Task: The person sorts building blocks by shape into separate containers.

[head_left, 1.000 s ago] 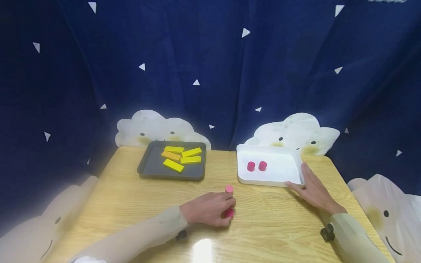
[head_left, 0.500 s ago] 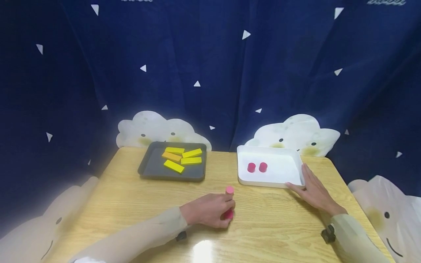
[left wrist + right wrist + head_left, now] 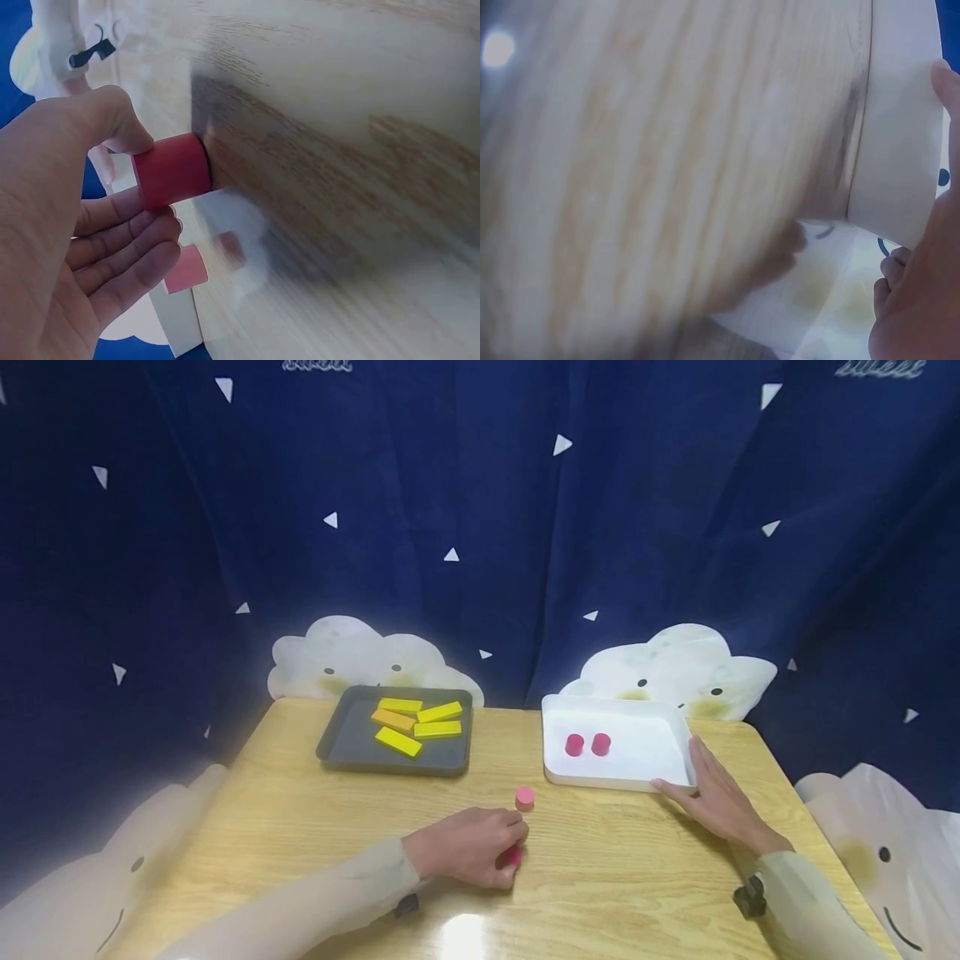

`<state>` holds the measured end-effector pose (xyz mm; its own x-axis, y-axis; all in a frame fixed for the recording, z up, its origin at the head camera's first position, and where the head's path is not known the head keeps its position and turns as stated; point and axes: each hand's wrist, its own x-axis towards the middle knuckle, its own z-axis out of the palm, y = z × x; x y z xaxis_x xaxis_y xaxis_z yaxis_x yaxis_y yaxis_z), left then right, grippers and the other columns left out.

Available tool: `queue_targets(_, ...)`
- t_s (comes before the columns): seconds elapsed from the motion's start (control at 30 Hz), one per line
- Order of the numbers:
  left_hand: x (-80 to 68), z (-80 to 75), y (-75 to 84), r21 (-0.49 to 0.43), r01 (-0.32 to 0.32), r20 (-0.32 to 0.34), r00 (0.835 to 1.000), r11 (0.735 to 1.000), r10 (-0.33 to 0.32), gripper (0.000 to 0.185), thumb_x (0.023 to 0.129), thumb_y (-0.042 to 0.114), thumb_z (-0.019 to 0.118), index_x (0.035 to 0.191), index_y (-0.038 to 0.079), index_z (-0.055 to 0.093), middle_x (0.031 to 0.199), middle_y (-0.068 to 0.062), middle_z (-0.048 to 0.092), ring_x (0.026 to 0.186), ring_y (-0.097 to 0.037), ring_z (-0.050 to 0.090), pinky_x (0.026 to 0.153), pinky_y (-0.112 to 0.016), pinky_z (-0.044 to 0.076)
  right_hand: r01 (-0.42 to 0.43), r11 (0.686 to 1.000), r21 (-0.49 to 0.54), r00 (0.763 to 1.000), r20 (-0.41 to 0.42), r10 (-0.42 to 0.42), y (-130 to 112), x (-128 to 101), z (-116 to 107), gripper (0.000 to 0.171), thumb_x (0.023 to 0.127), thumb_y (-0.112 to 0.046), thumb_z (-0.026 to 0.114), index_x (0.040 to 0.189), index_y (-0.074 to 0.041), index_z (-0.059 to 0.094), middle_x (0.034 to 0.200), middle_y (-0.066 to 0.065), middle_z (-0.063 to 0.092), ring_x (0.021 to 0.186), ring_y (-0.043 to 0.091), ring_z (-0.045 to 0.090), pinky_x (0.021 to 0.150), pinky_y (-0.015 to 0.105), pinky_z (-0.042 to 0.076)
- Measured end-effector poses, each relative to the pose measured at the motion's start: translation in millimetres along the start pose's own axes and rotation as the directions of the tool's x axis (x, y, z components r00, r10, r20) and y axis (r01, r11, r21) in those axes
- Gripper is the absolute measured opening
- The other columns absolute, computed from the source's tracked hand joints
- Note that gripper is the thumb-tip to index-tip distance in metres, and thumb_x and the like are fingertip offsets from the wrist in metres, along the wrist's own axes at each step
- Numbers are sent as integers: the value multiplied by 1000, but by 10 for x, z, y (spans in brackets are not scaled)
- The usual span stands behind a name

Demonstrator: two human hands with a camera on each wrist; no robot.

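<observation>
My left hand [image 3: 468,846] is over the middle of the table, pinching a red cylinder block [image 3: 173,171] between thumb and forefinger; the other fingers extend below it. Most of this block is hidden by the hand in the head view. Just beyond the knuckles a pink cylinder block [image 3: 524,799] stands on the wood. On the right, my right hand [image 3: 723,802] rests at the near right corner of a white tray [image 3: 645,735]. Its thumb touches the front rim and its straight fingers lie along the right side. Two red cylinder blocks [image 3: 574,745] stand inside that tray.
A dark grey tray [image 3: 345,747] at the back left contains several yellow blocks [image 3: 437,728] and an orange block [image 3: 393,719]. The wooden table [image 3: 300,835] ends at a blue curtain [image 3: 495,493] printed with clouds.
My left hand has shifted slightly left and nearer to me with the red cylinder block, leaving more of the pink one uncovered. The right hand stays on the white tray.
</observation>
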<state>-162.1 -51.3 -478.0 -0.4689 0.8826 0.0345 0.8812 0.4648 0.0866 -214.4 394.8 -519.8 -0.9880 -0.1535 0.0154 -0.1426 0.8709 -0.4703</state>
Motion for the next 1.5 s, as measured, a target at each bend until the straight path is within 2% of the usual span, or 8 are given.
queue_targets(0.3,13,-128,-36,-9,-13,-46,999,1000,12,19,91,29,72,95,19,56,82,12,46,71,-1,45,60,-12,36,-9,1000,1,1000,2,9,6,-7,9,119,101,-67,61,168,-4,-16,177,26,-13,160,56,3,123,80,12)
queue_targets(0.47,102,-245,-57,5,-33,-79,996,999,34,19,93,29,72,96,18,57,84,11,47,72,-1,45,59,-10,36,-6,1000,4,1000,0,6,8,-8,7,119,101,-66,62,168,-3,-14,177,26,-13,160,56,3,123,79,13)
queue_targets(0.6,212,-355,-76,19,-25,-98,995,1000,27,18,93,29,72,97,17,60,87,9,51,73,-2,47,60,-10,38,-5,1000,5,1000,0,5,19,-4,3,119,101,-66,61,168,-4,-15,177,24,-14,161,55,2,123,79,12)
queue_targets(0.77,386,-505,-98,-40,4,-114,993,999,-8,18,94,30,74,99,17,63,88,9,54,74,-1,50,61,-9,41,-3,1000,5,1000,-1,3,35,7,1,119,101,-66,62,168,-6,-16,177,23,-15,161,55,2,124,79,11)
queue_targets(0.87,510,-586,-116,-66,0,-127,992,998,-9,18,94,30,74,99,17,63,88,9,57,76,-1,51,63,-9,42,-2,1000,3,1000,-1,2,43,6,7,119,101,-66,62,168,-5,-16,177,23,-14,161,55,2,124,78,12)
queue_targets(1.1,841,-739,-146,-53,-3,-132,991,999,-4,21,95,33,73,105,17,64,96,6,63,83,-5,57,68,-10,46,-6,1000,6,1000,5,6,34,-1,32,119,101,-67,61,168,-5,-15,177,23,-14,161,55,3,124,78,12)
queue_targets(1.3,1129,-803,-176,-13,-42,-183,982,999,39,25,97,30,69,115,14,69,100,5,65,88,-6,59,74,-10,48,-8,1000,-1,1000,1,8,40,8,45,119,101,-67,61,169,-3,-14,177,25,-12,160,56,4,124,78,13)
queue_targets(1.5,1412,-811,-230,-23,-21,-186,982,1000,16,16,95,31,70,102,18,65,95,8,61,87,-5,57,72,-14,46,-4,1000,-7,1000,-5,4,35,16,28,117,102,-66,60,169,-3,-13,177,26,-12,160,56,5,124,78,15)
